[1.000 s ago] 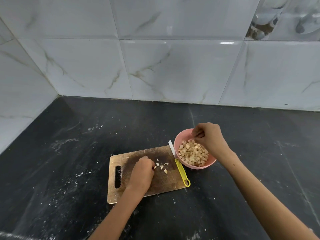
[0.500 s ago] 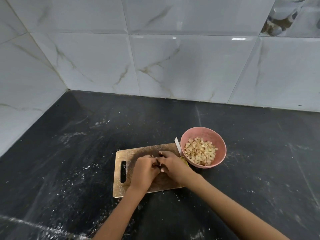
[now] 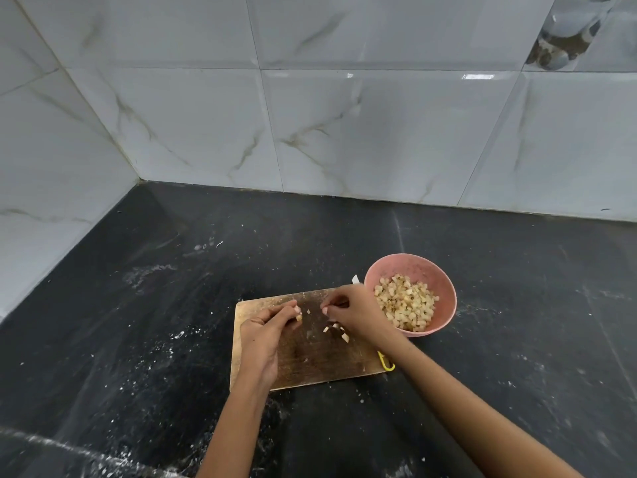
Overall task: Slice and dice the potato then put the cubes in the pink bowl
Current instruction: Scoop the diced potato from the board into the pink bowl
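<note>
Potato cubes (image 3: 406, 303) fill the pink bowl (image 3: 444, 284) at three o'clock of my board (image 3: 310, 360). My left hand (image 3: 267, 331) pinches a cube (image 3: 298, 317); my right hand (image 3: 355, 313) pinches over loose bits (image 3: 336, 331), contents unclear.

One board (image 3: 310, 360), lower middle of the frame. One pink bowl (image 3: 444, 288) just right of it, with a heap of cubes (image 3: 405, 303) inside, way too many to count. Loose cubes on the board: roughly four or five, a small cluster (image 3: 336, 330) near the middle, a tiny bit (image 3: 309, 311) above it, and one (image 3: 299, 317) at the left fingertips. One knife, only its white tip (image 3: 355, 279) and yellow handle end (image 3: 386, 362) peeking out. Two hands: left (image 3: 267, 331), right (image 3: 351, 310).
</note>
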### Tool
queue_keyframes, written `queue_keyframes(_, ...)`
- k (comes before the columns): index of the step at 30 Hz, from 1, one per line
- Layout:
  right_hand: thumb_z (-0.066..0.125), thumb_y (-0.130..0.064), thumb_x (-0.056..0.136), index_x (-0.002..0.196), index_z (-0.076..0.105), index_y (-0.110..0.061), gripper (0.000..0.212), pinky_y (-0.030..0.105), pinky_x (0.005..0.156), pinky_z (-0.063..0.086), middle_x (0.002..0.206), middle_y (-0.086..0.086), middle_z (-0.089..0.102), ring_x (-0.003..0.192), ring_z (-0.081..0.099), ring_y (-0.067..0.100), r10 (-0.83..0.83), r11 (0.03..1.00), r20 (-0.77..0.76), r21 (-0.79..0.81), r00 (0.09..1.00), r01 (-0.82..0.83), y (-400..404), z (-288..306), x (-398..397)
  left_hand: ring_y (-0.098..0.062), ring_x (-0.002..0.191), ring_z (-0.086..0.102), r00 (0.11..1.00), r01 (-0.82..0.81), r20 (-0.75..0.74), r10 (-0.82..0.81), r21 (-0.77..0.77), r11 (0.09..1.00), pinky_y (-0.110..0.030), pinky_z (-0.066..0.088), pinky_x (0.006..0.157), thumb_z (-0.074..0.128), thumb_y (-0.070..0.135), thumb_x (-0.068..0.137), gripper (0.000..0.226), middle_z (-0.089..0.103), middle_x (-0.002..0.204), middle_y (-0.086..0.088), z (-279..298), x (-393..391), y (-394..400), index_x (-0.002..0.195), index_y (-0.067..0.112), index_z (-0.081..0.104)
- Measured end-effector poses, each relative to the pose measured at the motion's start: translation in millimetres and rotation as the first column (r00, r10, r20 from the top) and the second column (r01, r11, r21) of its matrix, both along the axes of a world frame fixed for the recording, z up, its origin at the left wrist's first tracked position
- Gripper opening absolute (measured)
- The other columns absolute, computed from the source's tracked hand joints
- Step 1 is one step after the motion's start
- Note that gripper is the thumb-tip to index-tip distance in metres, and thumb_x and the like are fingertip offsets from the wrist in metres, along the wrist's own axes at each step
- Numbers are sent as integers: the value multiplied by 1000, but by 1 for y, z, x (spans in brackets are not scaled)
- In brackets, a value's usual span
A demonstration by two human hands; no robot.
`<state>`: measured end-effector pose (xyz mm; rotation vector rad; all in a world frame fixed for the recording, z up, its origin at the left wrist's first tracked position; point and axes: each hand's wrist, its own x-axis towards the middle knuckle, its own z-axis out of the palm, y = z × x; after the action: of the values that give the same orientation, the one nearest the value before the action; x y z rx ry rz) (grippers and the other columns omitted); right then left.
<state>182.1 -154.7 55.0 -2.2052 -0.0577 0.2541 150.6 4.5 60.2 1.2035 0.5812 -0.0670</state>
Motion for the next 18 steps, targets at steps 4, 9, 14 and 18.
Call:
queue_keyframes(4,67,-14,88,92,72,-15,7,25,76,58,85,-3,70,79,67,9,-94,986,-29,135,995,97,-37,48,0,-17,80,70,993,98,71,-93,-74,992,-23,59,71,68,-3,81,12,73,86,-13,27,10,-27,91,-1,72)
queue_keyframes(9,63,-13,91,91,71,-13,7,17,63,44,83,-3,66,75,58,7,-286,947,110,-117,952,298,-98,67,4,-20,88,71,939,321,125,-320,12,947,-26,57,74,68,-3,83,13,74,92,-12,42,28,-89,94,3,74)
queue_keyframes(14,54,3,90,92,74,-9,23,35,87,55,92,6,71,88,67,19,-211,939,124,-251,970,236,-123,66,0,-12,74,71,874,474,72,-480,81,877,-20,57,67,64,-7,86,13,70,87,-9,35,36,-131,93,1,71)
queue_keyframes(18,78,-5,74,80,71,-14,13,25,78,55,78,-5,67,75,64,9,-228,924,280,-239,933,298,-126,66,-10,-17,80,73,841,533,30,-540,117,838,-23,58,71,57,-4,92,17,73,92,-14,30,38,-135,104,-2,68)
